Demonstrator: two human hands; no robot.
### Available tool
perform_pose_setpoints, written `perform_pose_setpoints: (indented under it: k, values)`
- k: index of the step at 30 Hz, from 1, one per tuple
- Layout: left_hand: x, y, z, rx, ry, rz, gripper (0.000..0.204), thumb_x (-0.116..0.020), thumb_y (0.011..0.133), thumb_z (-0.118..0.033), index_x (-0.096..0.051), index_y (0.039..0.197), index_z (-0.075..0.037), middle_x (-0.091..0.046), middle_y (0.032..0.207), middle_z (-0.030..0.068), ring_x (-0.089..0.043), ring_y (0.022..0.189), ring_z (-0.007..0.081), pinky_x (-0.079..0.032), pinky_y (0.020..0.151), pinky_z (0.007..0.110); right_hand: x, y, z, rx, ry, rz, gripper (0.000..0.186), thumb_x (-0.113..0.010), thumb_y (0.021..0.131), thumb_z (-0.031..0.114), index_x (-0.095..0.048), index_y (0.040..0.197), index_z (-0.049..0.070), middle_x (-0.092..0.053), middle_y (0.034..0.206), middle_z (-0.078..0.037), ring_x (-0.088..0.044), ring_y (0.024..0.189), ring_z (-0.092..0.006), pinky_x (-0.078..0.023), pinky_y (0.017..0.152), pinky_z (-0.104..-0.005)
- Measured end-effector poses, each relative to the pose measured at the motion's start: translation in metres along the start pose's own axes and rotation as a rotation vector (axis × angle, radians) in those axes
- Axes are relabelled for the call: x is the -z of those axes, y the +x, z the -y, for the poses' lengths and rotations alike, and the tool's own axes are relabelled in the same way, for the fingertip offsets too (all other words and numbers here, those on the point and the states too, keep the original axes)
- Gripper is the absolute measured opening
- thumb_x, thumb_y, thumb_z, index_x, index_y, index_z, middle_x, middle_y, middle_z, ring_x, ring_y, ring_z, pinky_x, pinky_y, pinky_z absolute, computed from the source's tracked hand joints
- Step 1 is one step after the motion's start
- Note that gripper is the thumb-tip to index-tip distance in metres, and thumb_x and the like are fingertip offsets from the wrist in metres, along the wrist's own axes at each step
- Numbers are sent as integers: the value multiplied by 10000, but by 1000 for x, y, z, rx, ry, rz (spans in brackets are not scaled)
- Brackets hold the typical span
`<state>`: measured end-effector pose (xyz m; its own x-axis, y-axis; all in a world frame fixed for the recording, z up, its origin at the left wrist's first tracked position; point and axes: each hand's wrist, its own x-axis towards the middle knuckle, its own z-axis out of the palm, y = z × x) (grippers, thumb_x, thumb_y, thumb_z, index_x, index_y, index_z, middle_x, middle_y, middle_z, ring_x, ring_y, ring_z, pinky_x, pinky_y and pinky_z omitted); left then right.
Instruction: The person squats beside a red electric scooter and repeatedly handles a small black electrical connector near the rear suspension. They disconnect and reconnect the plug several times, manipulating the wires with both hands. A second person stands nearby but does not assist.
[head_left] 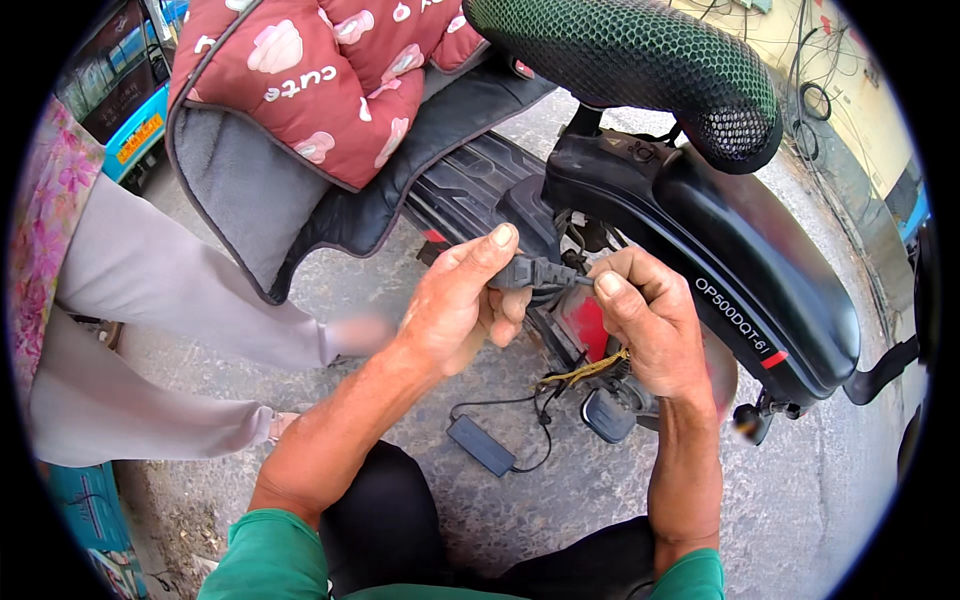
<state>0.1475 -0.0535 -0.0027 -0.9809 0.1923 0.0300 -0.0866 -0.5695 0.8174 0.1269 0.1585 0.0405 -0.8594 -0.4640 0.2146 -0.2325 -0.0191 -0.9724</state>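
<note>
While facing a black scooter (pixel 765 290), grips a dark plug (pixel 530 273) in the left hand (pixel 455 300) and pinches its cord (pixel 583 281) with the right hand (pixel 655 320), holding both close together in front of the footboard (pixel 475 172). Has an adapter (pixel 481 446) on the ground (pixel 810 480) below, yellow wires (pixel 588 371) near the right hand, a red quilt (pixel 365 85) at upper left, and a pale-trousered person (pixel 185 285) at left.

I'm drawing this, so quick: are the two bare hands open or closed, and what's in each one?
Left hand: closed, holding the dark plug.
Right hand: closed, thumb and finger pinching at the plug's cord end.
</note>
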Motion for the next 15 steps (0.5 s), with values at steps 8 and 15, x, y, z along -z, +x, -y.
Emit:
perform_pose_setpoints:
  k: [8, 15]
  values:
    - [2, 34, 2, -547, 938, -129, 397, -572, 995, -313, -632, 1186, 31, -677, 1056, 103, -603, 969, 131, -482, 850, 284, 21, 2, 1, -152, -251, -54, 192, -610, 953, 163, -641, 906, -20, -529, 710, 38, -438, 653, -41, -373, 578, -229]
    - [-13, 91, -16, -926, 1067, -56, 434, -558, 986, -367, -637, 1199, 3, -673, 1068, 126, -649, 971, 224, -485, 884, 324, 10, -9, -10, -130, -78, -218, 177, -579, 970, 160, -619, 969, -13, -459, 692, 54, -360, 573, -23, -280, 488, -205]
